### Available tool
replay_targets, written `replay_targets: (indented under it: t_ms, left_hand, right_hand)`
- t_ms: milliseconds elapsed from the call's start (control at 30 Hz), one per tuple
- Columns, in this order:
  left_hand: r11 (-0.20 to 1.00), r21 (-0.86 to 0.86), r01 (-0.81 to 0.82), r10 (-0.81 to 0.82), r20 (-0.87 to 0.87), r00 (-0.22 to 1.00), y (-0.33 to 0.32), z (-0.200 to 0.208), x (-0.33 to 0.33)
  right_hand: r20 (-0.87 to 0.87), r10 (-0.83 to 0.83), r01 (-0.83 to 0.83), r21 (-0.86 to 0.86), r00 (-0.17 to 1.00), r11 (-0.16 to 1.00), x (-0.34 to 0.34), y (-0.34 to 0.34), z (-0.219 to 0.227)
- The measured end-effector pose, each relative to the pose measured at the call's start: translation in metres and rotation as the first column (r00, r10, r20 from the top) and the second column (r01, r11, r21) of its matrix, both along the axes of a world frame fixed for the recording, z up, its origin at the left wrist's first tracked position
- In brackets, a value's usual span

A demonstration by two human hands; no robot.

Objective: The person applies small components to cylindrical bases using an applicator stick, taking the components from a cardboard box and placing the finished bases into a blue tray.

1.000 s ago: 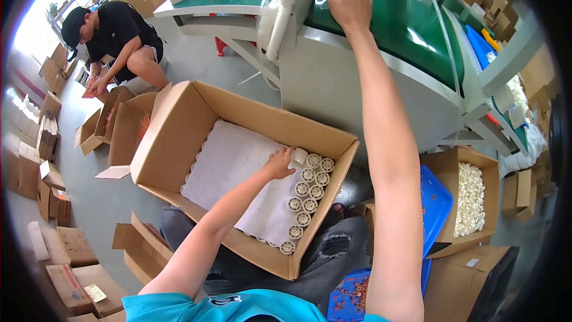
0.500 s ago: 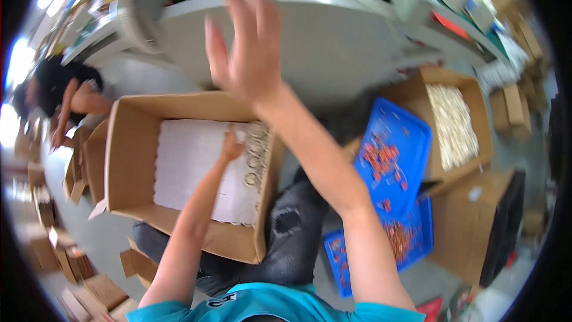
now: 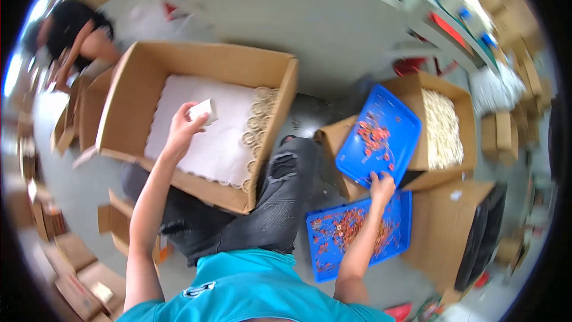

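My left hand is closed around a small white block-like piece, above a large open cardboard box. Inside that box lies a white sheet, with cream-coloured rings crowded along its right side and ring edges showing around its border. On the right, my right hand grips the near rim of the upper blue tray, thumb and fingers over the edge. Small red-orange pieces lie scattered in this tray.
A lower blue tray with many small red and brown pieces sits on the floor. Behind the upper tray, a cardboard box holds stacked cream rings. Another person bends over boxes at left. A grey machine panel stands ahead.
My right arm has swung from above the large box down to the upper blue tray's rim. My left hand has lifted off the sheet with the white piece. The view has shifted.
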State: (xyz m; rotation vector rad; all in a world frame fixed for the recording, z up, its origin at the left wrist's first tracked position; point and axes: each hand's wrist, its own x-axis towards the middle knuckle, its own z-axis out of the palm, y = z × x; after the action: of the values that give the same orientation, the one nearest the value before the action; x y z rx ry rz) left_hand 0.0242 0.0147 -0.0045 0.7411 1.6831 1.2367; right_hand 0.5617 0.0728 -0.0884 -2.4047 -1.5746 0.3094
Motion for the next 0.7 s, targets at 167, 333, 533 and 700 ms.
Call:
replay_targets:
  t_ms: [167,333,533,700]
  left_hand:
    - [0.938,0.289,-0.192,0.062,0.403,0.913,-0.089,0.008,0.018]
    - [0.903,0.257,-0.343,0.153,0.553,0.819,-0.142,0.041,0.047]
    - [0.974,0.211,-0.085,-0.009,0.409,0.912,-0.145,0.021,0.068]
    - [0.852,0.452,0.264,-0.354,0.125,0.927,-0.134,0.042,0.109]
  right_hand:
    - [-0.092,0.040,-0.029,0.110,0.995,0.993,0.002,0.004,-0.003]
    - [-0.323,0.050,0.039,0.265,0.945,0.964,0.016,0.005,0.017]
    - [-0.478,0.064,0.271,0.598,0.876,0.755,-0.021,-0.012,0.080]
    - [-0.714,0.382,-0.119,0.390,0.587,0.913,-0.142,-0.081,0.158]
